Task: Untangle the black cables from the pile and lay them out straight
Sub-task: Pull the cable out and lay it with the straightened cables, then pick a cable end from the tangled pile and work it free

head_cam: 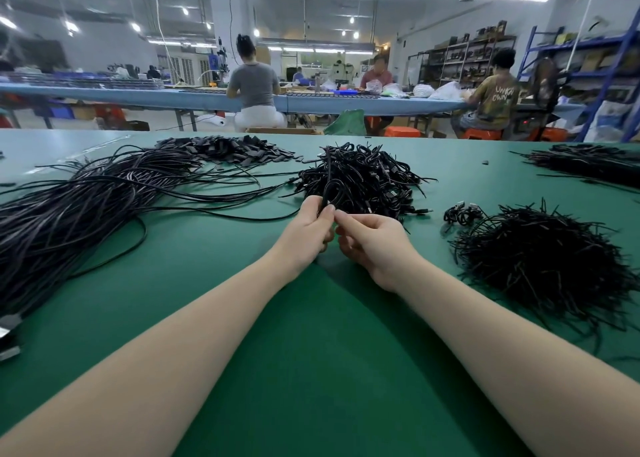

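Green-matted bench [311, 318]; left hand [309, 226] and right hand [372, 240] pinching looped black cable [330, 193] at tangled pile [360, 179]. Step: freeing one; next, draw out straight.

We see the table [311, 370] stretching ahead, with both hands meeting over its middle: the left hand [306, 229] touching the right hand [372, 245]. Just behind them sits the tangled pile [360, 179], and a looped cable [330, 193] rises from the left hand into it. Left of the pile lie the long straightened cables [79, 207]; behind those, a heap of small flat pieces [228, 148], perhaps tags. Right of the hands lies a heap of short strands [540, 259], with another bundle [588, 162] at the far right.
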A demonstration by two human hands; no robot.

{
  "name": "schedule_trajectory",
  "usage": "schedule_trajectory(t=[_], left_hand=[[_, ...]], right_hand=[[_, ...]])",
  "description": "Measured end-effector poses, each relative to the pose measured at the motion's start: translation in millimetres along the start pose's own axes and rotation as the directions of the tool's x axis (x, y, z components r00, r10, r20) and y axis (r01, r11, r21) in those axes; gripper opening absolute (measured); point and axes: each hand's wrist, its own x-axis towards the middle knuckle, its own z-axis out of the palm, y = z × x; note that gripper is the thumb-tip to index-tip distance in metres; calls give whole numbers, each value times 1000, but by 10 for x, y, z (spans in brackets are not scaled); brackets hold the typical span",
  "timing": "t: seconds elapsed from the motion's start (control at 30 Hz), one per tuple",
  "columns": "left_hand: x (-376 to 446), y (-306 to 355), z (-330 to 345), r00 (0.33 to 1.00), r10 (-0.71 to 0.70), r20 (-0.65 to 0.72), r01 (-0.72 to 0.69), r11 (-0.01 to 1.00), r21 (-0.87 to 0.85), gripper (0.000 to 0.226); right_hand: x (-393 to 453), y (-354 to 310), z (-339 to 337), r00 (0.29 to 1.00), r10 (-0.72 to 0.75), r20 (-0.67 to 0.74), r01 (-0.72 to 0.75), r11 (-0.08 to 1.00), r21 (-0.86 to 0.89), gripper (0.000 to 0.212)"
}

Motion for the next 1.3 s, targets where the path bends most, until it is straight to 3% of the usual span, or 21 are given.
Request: schedule_trajectory(t=[0.1,0.4,0.6,0.83,0.97,1.1,1.17,1.3], left_hand=[[-7,16,-4,1000,-3,6,3,1000,11,18],[-53,76,-3,1000,-17,26,17,1000,8,18],[-67,71,6,999,-13,43,12,1000,28,18],[-51,64,-13,997,-27,66,25,999,30,18],[-48,61,-25,996,-25,85,24,1000,10,18],[-58,71,12,1000,-24,16,22,995,96,19],[-43,124,27,998,-57,-27,61,980,191,19],[-17,330,-51,959,-280,42,243,889,387,30]], right_hand=[[-6,-9,-51,998,-50,28,53,991,-121,14],[-21,-42,-74,988,-7,157,30,988,-148,13],[-10,-15,-55,998,-22,53,29,990,-135,17],[2,-6,-106,994,-60,94,74,986,-148,16],[-5,3,-112,988,-122,90,141,959,-244,15],[11,-18,-87,915,-401,32,339,726,-599,13],[3,-29,-72,864,-502,42,391,614,-686,17],[-18,-21,-84,814,-568,121,400,398,-826,14]])
